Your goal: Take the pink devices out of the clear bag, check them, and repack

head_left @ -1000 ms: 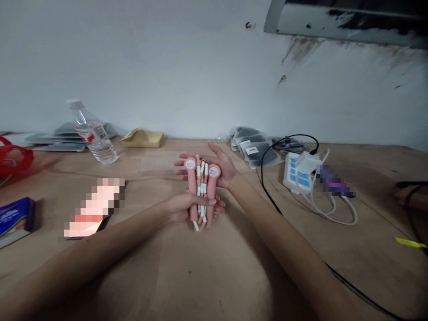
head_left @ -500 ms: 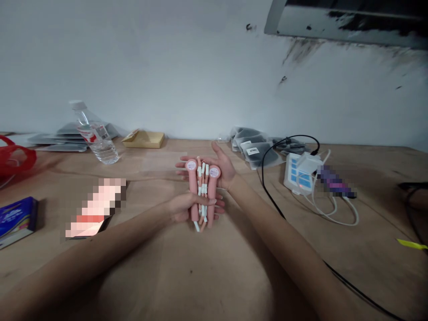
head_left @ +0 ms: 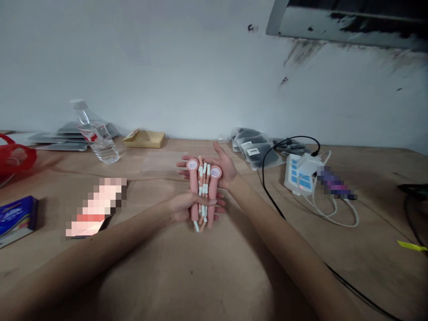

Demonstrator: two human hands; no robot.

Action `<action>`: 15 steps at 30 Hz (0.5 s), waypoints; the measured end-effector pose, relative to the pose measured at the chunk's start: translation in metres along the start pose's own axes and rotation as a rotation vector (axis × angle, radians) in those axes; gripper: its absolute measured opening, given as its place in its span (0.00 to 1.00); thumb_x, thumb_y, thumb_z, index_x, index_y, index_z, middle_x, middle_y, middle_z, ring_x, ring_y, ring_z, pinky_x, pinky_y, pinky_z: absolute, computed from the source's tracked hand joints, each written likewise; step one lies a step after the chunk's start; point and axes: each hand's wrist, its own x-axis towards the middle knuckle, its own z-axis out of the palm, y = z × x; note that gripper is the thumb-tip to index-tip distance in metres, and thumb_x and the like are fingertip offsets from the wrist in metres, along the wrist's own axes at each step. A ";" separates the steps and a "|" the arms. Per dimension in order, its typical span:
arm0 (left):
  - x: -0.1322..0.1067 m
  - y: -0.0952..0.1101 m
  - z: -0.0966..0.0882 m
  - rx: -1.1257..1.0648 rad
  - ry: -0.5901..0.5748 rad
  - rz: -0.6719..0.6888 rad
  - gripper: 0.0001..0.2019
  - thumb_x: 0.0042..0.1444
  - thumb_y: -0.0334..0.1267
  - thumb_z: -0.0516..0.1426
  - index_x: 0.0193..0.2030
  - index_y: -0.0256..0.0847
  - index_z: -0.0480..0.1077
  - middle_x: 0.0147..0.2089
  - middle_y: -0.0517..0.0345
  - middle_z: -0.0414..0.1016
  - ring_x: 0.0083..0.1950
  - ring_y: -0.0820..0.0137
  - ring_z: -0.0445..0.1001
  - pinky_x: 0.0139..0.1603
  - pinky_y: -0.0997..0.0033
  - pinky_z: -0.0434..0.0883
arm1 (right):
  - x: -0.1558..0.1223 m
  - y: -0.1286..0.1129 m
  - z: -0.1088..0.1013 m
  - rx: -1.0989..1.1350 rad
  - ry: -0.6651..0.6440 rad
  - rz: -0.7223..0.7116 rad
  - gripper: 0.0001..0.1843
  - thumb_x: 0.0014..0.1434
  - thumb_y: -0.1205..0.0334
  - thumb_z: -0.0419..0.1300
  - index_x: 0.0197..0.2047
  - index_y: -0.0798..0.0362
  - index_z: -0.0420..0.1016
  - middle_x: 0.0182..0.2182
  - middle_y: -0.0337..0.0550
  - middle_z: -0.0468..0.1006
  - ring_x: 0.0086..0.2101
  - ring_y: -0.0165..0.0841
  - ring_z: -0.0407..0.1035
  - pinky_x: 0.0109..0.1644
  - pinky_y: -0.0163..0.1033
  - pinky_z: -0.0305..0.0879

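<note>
A folded jump rope with two pink handles (head_left: 194, 191) and white and brown bead segments (head_left: 204, 189) between them is held upright over the table in front of me. My left hand (head_left: 182, 206) grips its lower half, thumb across the front and fingertips showing past the right handle. Behind the upper half lies my right hand (head_left: 227, 171), palm towards me, its fingers stretched out to the left and thumb pointing up. The rope rests against that palm. Round pale labels sit on the handle ends.
On the left are a phone (head_left: 100, 207), a blue packet (head_left: 18, 218), a red bag (head_left: 16, 156) and a water bottle (head_left: 100, 140). A shallow yellow box (head_left: 147, 139) and bagged dark items (head_left: 256, 149) stand along the wall. A power strip (head_left: 299, 174) with cables lies right.
Both hands and the jump rope stay almost in the same place. The whole view has shifted very slightly.
</note>
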 end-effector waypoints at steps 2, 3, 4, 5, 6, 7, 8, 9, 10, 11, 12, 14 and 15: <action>0.000 0.000 0.000 0.003 0.003 -0.003 0.19 0.50 0.31 0.67 0.50 0.34 0.76 0.55 0.44 0.78 0.59 0.56 0.75 0.61 0.54 0.69 | 0.000 0.000 0.000 -0.013 0.000 -0.013 0.42 0.64 0.31 0.43 0.58 0.59 0.72 0.55 0.58 0.79 0.54 0.48 0.74 0.60 0.57 0.68; 0.000 0.001 0.000 0.004 0.002 -0.005 0.19 0.50 0.31 0.67 0.50 0.34 0.76 0.55 0.44 0.78 0.59 0.56 0.75 0.61 0.54 0.69 | 0.001 0.000 -0.001 -0.021 0.002 -0.013 0.42 0.64 0.30 0.42 0.58 0.59 0.72 0.55 0.58 0.79 0.54 0.48 0.74 0.60 0.57 0.67; 0.000 0.001 0.001 0.005 0.001 -0.008 0.18 0.50 0.31 0.67 0.50 0.33 0.76 0.55 0.44 0.78 0.59 0.56 0.75 0.61 0.54 0.69 | 0.001 0.000 -0.001 -0.029 0.006 -0.014 0.42 0.64 0.31 0.41 0.58 0.59 0.72 0.55 0.58 0.78 0.54 0.48 0.74 0.61 0.56 0.67; -0.001 0.002 0.001 0.006 -0.001 -0.011 0.18 0.50 0.31 0.67 0.49 0.33 0.76 0.55 0.44 0.78 0.60 0.56 0.75 0.61 0.54 0.69 | 0.001 0.000 -0.002 -0.038 0.010 -0.015 0.43 0.65 0.31 0.41 0.58 0.60 0.71 0.55 0.59 0.78 0.54 0.48 0.74 0.61 0.56 0.67; -0.001 0.002 0.001 0.006 -0.003 -0.014 0.18 0.51 0.31 0.66 0.49 0.33 0.76 0.55 0.44 0.78 0.60 0.55 0.74 0.61 0.54 0.68 | 0.002 0.000 -0.003 -0.047 0.014 -0.015 0.42 0.65 0.31 0.40 0.59 0.60 0.71 0.56 0.59 0.78 0.55 0.48 0.73 0.61 0.56 0.67; -0.001 0.002 0.002 0.005 -0.007 -0.018 0.17 0.51 0.31 0.66 0.49 0.34 0.76 0.55 0.44 0.78 0.61 0.55 0.74 0.62 0.54 0.68 | 0.002 0.000 -0.003 -0.054 0.015 -0.015 0.42 0.66 0.32 0.39 0.59 0.60 0.71 0.56 0.59 0.78 0.55 0.47 0.73 0.61 0.56 0.66; -0.001 0.003 0.002 0.003 -0.011 -0.023 0.17 0.51 0.31 0.66 0.49 0.34 0.76 0.55 0.44 0.79 0.62 0.55 0.73 0.62 0.54 0.68 | 0.002 0.000 -0.004 -0.059 0.014 -0.014 0.42 0.67 0.33 0.38 0.59 0.59 0.71 0.56 0.59 0.78 0.55 0.47 0.73 0.61 0.56 0.66; -0.002 0.003 0.002 -0.001 -0.013 -0.028 0.16 0.51 0.31 0.66 0.49 0.34 0.76 0.54 0.44 0.79 0.62 0.55 0.73 0.62 0.54 0.68 | 0.002 0.000 -0.004 -0.061 0.010 -0.017 0.41 0.67 0.34 0.37 0.60 0.59 0.71 0.55 0.58 0.78 0.55 0.47 0.73 0.61 0.56 0.66; -0.002 0.004 0.003 -0.005 -0.014 -0.033 0.16 0.51 0.31 0.66 0.49 0.34 0.76 0.53 0.44 0.79 0.61 0.56 0.74 0.62 0.54 0.68 | 0.001 0.000 -0.004 -0.060 0.007 -0.023 0.41 0.68 0.34 0.36 0.60 0.59 0.71 0.55 0.58 0.79 0.55 0.47 0.73 0.61 0.56 0.66; -0.002 0.004 0.003 -0.010 -0.015 -0.036 0.16 0.51 0.31 0.65 0.48 0.34 0.76 0.52 0.44 0.80 0.60 0.57 0.75 0.61 0.55 0.68 | 0.001 0.000 -0.003 -0.059 0.006 -0.030 0.41 0.68 0.35 0.36 0.59 0.60 0.71 0.55 0.58 0.79 0.54 0.46 0.73 0.62 0.56 0.66; -0.002 0.005 0.004 -0.012 -0.014 -0.033 0.16 0.51 0.30 0.65 0.48 0.33 0.76 0.51 0.45 0.80 0.57 0.58 0.77 0.60 0.57 0.69 | 0.001 0.001 -0.001 -0.058 0.010 -0.039 0.41 0.68 0.35 0.35 0.59 0.60 0.71 0.54 0.57 0.79 0.54 0.46 0.74 0.62 0.56 0.66; -0.002 0.007 0.004 -0.005 -0.009 -0.016 0.15 0.50 0.30 0.65 0.46 0.33 0.76 0.48 0.46 0.80 0.53 0.60 0.79 0.56 0.60 0.72 | 0.001 0.001 0.001 -0.064 0.033 -0.060 0.39 0.69 0.38 0.35 0.59 0.59 0.71 0.53 0.56 0.80 0.52 0.44 0.75 0.62 0.56 0.66; -0.002 0.008 0.005 0.015 0.008 -0.004 0.13 0.50 0.30 0.65 0.44 0.33 0.76 0.47 0.46 0.81 0.50 0.61 0.80 0.53 0.62 0.73 | 0.002 0.000 0.002 -0.075 0.047 -0.074 0.37 0.70 0.39 0.36 0.59 0.59 0.71 0.53 0.56 0.80 0.51 0.44 0.76 0.62 0.56 0.66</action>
